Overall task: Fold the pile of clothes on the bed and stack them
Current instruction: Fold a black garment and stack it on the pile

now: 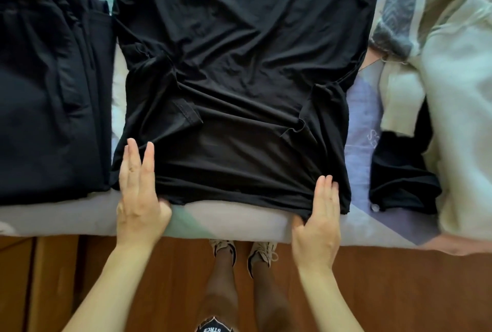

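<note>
Pinching near hem corners: left hand [139, 199] and right hand [318, 221], fingers flat on top, thumbs tucked under black shirt [239, 65]. Shirt wrinkled, sleeves folded inward, spread mid-bed [231, 218]; folded black stack [50, 92] lies left.

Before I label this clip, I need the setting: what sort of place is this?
Most likely a bedroom at home: a sheeted bed on a wooden floor, with a black shirt spread out for folding.
</note>
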